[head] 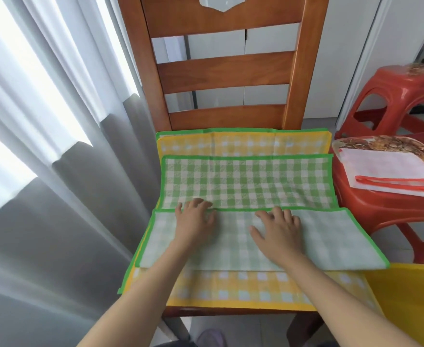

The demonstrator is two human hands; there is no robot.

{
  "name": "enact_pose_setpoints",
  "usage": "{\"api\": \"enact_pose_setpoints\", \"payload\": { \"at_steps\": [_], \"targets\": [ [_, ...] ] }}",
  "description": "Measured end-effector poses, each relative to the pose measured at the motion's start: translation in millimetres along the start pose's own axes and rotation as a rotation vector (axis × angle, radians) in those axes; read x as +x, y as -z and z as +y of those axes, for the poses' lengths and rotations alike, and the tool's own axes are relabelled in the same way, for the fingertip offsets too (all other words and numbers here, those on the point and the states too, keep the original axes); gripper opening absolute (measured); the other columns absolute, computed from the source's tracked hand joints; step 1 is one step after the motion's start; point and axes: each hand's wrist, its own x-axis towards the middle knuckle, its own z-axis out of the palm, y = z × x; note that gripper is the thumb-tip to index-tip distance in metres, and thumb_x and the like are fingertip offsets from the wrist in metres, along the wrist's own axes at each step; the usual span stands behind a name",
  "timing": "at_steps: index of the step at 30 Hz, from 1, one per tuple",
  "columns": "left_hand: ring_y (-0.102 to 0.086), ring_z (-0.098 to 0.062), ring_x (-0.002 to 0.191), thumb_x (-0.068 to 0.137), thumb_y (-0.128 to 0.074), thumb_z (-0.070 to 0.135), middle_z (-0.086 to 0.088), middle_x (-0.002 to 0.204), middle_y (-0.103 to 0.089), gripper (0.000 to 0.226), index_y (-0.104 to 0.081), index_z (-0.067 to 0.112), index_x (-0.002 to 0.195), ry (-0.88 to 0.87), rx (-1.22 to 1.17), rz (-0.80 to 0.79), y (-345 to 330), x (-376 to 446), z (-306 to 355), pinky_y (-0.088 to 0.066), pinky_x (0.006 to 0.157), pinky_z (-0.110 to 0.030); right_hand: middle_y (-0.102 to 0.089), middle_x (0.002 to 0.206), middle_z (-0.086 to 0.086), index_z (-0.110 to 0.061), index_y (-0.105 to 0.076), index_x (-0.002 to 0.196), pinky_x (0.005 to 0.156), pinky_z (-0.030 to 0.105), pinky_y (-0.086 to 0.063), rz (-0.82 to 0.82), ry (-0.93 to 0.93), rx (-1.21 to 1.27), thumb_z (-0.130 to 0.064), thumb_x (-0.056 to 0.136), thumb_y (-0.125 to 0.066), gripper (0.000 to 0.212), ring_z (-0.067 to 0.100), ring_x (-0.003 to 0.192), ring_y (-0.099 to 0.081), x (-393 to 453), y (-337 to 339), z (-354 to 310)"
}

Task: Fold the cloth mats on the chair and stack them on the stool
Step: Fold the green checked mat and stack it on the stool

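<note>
Left hand (196, 216) and right hand (277, 227) flat, fingers spread, grasping nothing, pressing the green mat (248, 182) half-folded toward the chair (226, 71) seat's front edge, probably to set the crease. Yellow mat (243, 291) underneath. Folded red-edged mat (391, 171) already on the stool (381, 209).

Grey curtains (43, 146) glow with daylight beside white cabinets (343, 58).

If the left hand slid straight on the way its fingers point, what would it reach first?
Probably the unfolded green checked half of the green mat, which the left hand fingertips already overlap at the folded edge; beyond lies the yellow mat.
</note>
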Motion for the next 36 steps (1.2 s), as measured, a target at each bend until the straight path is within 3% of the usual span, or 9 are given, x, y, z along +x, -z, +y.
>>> {"api": "enact_pose_setpoints", "payload": {
  "at_steps": [10, 17, 22, 29, 36],
  "targets": [
    [-0.034, -0.024, 0.134, 0.094, -0.045, 0.018, -0.001, 0.143, -0.045, 0.039, -0.051, 0.020, 0.133, -0.049, -0.128, 0.147, -32, 131, 42, -0.020, 0.108, -0.042, -0.053, 0.086, -0.004, -0.031, -0.063, 0.099, 0.072, 0.036, -0.042, 0.193, -0.035, 0.028, -0.056, 0.073, -0.044, 0.040, 0.023, 0.083, -0.052, 6, -19, 5],
    [-0.033, -0.027, 0.126, 0.093, -0.048, 0.025, -0.005, 0.132, -0.048, 0.032, -0.055, 0.020, 0.124, -0.003, -0.123, 0.208, -43, 167, 46, -0.021, 0.103, -0.041, -0.053, 0.087, -0.004, -0.030, -0.061, 0.099, 0.071, 0.037, -0.043, 0.245, -0.018, 0.030, -0.055, 0.074, -0.045, 0.039, 0.022, 0.083, -0.052, 7, -23, 7],
    [-0.031, -0.027, 0.125, 0.093, -0.051, 0.033, -0.006, 0.126, -0.045, 0.025, -0.062, 0.018, 0.110, 0.015, -0.019, 0.146, -50, 183, 35, -0.018, 0.106, -0.042, -0.053, 0.089, -0.005, -0.030, -0.061, 0.102, 0.073, 0.036, -0.042, 0.246, -0.012, 0.016, -0.055, 0.075, -0.045, 0.040, 0.021, 0.084, -0.051, 8, -24, 7],
    [-0.034, -0.028, 0.125, 0.097, -0.045, 0.025, -0.007, 0.126, -0.050, 0.022, -0.060, 0.014, 0.109, 0.033, -0.039, 0.124, -58, 189, 32, -0.017, 0.107, -0.041, -0.053, 0.089, -0.005, -0.030, -0.060, 0.102, 0.073, 0.036, -0.042, 0.237, -0.014, 0.019, -0.055, 0.075, -0.044, 0.040, 0.020, 0.084, -0.050, 9, -24, 7],
    [-0.044, -0.027, 0.108, 0.096, -0.042, 0.014, -0.007, 0.104, -0.063, 0.017, -0.058, 0.011, 0.100, -0.021, -0.123, 0.158, -43, 187, 33, -0.019, 0.102, -0.036, -0.053, 0.088, -0.006, -0.030, -0.061, 0.101, 0.072, 0.034, -0.042, 0.250, -0.006, 0.006, -0.055, 0.075, -0.044, 0.040, 0.019, 0.083, -0.050, 8, -24, 8]
  ]
}}
